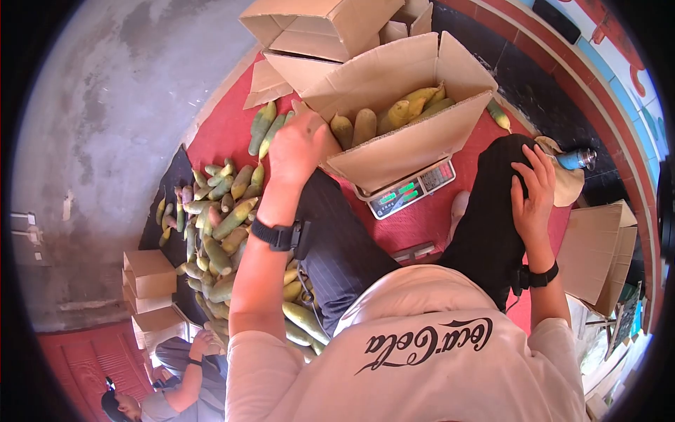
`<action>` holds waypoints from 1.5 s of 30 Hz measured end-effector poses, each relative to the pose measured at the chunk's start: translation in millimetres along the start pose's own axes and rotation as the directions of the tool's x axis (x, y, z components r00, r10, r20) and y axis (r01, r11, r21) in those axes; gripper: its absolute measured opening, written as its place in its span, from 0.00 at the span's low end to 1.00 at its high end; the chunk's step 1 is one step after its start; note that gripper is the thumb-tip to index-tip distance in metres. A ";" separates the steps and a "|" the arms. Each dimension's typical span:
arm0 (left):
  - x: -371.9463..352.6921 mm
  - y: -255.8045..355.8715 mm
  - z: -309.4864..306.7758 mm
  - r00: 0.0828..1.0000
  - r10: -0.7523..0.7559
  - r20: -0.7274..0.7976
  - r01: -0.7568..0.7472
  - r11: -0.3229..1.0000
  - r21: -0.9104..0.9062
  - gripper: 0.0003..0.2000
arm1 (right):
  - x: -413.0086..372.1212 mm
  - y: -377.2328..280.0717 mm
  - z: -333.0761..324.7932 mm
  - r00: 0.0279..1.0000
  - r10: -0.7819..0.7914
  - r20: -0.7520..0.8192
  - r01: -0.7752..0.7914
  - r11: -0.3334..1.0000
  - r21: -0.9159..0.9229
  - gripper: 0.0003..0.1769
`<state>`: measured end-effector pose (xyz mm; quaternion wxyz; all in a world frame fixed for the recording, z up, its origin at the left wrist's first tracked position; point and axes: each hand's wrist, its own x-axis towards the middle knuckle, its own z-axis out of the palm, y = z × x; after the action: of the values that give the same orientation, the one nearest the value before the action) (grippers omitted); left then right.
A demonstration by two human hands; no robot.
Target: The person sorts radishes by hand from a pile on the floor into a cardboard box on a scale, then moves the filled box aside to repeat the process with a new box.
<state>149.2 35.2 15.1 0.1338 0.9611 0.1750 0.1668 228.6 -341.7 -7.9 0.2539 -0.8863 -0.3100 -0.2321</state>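
An open cardboard box (pixel 408 151) holding several green and yellow radish-like vegetables (pixel 399 112) rests on a digital scale (pixel 408 195) with lit green displays. At the box's left side is my left hand (pixel 297 144), its fingers at the cardboard edge; whether they pinch the flap or only touch it is unclear. My right hand (pixel 534 193) lies on my right knee with fingers spread and holds nothing. A large pile of similar vegetables (pixel 218 232) lies to the left of my legs, with a few more beyond my left hand.
More cardboard boxes (pixel 316 24) stand behind the open one. Another person (pixel 183 383) sits at the lower left beside stacked boxes (pixel 151 274). A blue bottle (pixel 576 159) lies right of my knee, above a cardboard box (pixel 598 246). Red cloth (pixel 218 126) covers the floor.
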 end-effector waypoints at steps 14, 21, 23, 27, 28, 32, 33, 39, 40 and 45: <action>-63.0 -51.6 6.7 0.974 -0.001 -0.228 -0.005 1.000 -0.024 0.12 | 0.9 -2.5 3.7 0.999 -0.032 -0.004 0.032 0.999 -0.006 0.10; -66.1 -48.3 4.8 0.982 0.035 -0.187 -0.021 0.997 0.075 0.12 | 1.7 -6.5 5.4 0.999 -0.036 0.005 0.036 0.999 -0.009 0.10; -66.9 -47.2 4.2 0.983 0.035 -0.182 -0.021 0.997 0.077 0.12 | 1.8 -7.7 5.6 0.999 -0.038 0.004 0.038 0.999 -0.019 0.10; -68.3 -45.9 3.3 0.983 0.027 -0.181 -0.013 0.997 0.078 0.11 | 1.7 -9.8 4.7 0.999 -0.042 0.026 0.043 0.998 -0.034 0.10; -68.6 -45.7 3.0 0.983 0.025 -0.182 -0.012 0.997 0.077 0.11 | 1.8 -10.1 4.8 0.999 -0.043 0.028 0.044 0.998 -0.033 0.10; -69.2 -45.2 2.3 0.984 0.004 -0.179 0.007 0.998 0.064 0.11 | 3.0 -11.7 5.3 0.998 -0.053 0.030 0.054 0.998 -0.035 0.10; -69.7 -45.3 2.3 0.984 -0.006 -0.181 0.016 0.998 0.054 0.10 | 3.2 -12.3 5.5 0.998 -0.053 0.030 0.055 0.998 -0.036 0.10; -70.6 -42.9 -0.2 0.983 -0.022 -0.181 0.031 0.998 0.048 0.09 | 4.2 -15.5 5.3 0.999 -0.050 0.009 0.050 0.999 -0.016 0.10; -70.7 -43.0 0.3 0.983 -0.019 -0.181 0.028 0.998 0.047 0.09 | 4.0 -15.0 5.5 0.999 -0.052 0.010 0.052 0.999 -0.017 0.10; -70.2 -42.5 0.6 0.985 -0.025 -0.173 0.035 0.998 0.057 0.09 | 3.3 -14.0 5.9 0.998 -0.059 -0.002 0.059 0.998 -0.030 0.10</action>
<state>75.0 46.7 -18.0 0.0921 0.9438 0.2054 0.2418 223.1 -327.2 -6.2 0.2343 -0.8801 -0.3323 -0.2453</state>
